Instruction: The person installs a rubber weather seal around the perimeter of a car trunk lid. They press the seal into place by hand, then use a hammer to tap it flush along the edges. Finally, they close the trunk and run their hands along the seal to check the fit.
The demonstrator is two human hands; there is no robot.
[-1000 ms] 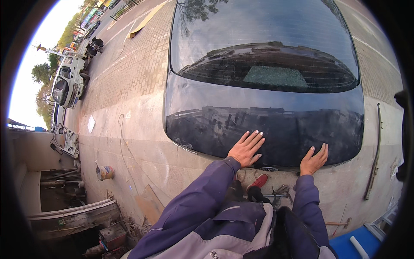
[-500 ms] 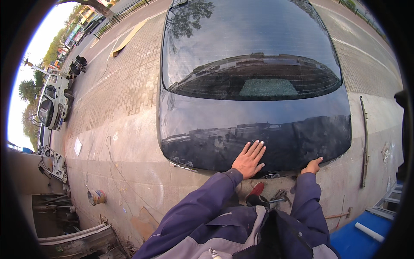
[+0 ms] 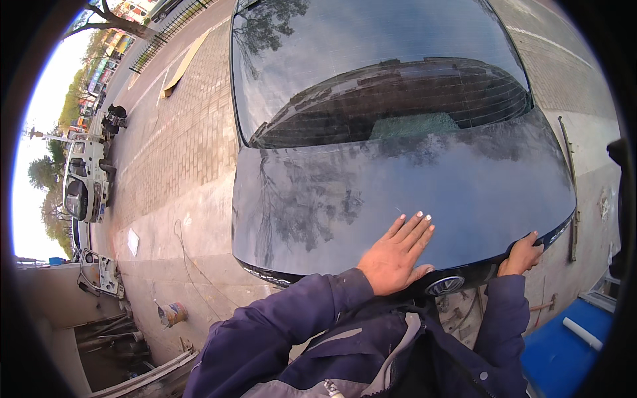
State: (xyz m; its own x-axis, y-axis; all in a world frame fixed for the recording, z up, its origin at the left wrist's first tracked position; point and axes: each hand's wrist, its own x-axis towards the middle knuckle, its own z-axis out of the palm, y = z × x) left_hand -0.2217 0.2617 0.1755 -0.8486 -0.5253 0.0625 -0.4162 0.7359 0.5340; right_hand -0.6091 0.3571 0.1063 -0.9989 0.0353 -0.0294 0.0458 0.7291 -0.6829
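Observation:
A dark, glossy car trunk lid (image 3: 398, 192) fills the middle of the view, with sky and trees mirrored in it. My left hand (image 3: 396, 259) lies palm down on its top near the rear edge, fingers stretched out. At the right rear corner, my right hand (image 3: 521, 255) is closed round the lid's edge; its fingers under the edge are partly hidden. Between my hands, a round badge (image 3: 444, 286) shows on the lid's rear face. Beyond the lid rises the car's rear window (image 3: 391, 40).
A dark strip (image 3: 569, 192) lies on the paving right of the car. On the left are a paint-stained bucket (image 3: 172, 314), a loose vehicle door (image 3: 101, 273) and a white truck (image 3: 86, 179). A blue surface with a white tube (image 3: 582, 333) is at lower right.
The trunk lid looks higher and nearer, with more of its badge showing. My right hand has moved right with the edge; my left hand stays flat on top. The view has shifted.

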